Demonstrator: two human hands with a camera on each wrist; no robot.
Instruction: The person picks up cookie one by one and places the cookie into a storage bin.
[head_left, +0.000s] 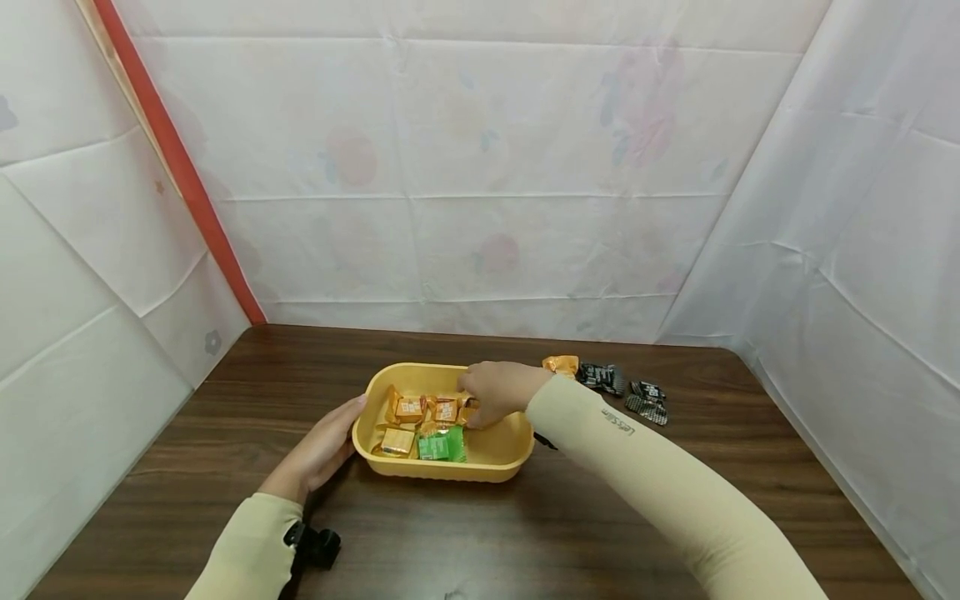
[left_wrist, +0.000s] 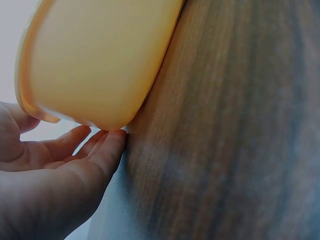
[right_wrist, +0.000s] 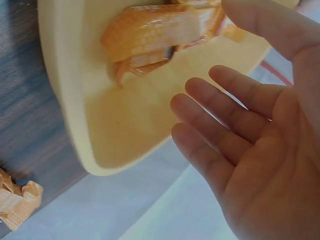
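Observation:
A yellow plastic tray (head_left: 442, 471) stands on the dark wooden table. Inside lie orange-wrapped candies (head_left: 409, 409), a gold-wrapped candy (head_left: 397, 442) and a green-wrapped candy (head_left: 433, 447). My left hand (head_left: 327, 447) touches the tray's left end; in the left wrist view its fingertips (left_wrist: 116, 136) are against the outer wall. Over the tray's right part is my right hand (head_left: 501, 392), fingers spread and loosely bent, with nothing in its grasp in the right wrist view. It partly hides an orange candy beneath it in the head view.
Right of the tray, on the table (head_left: 600, 500), lie another orange-wrapped candy (head_left: 562, 364) and two black-wrapped candies, one (head_left: 600, 377) close to the orange one, the other (head_left: 647, 402) farther right. White patterned sheets (head_left: 450, 167) enclose the table's back and sides.

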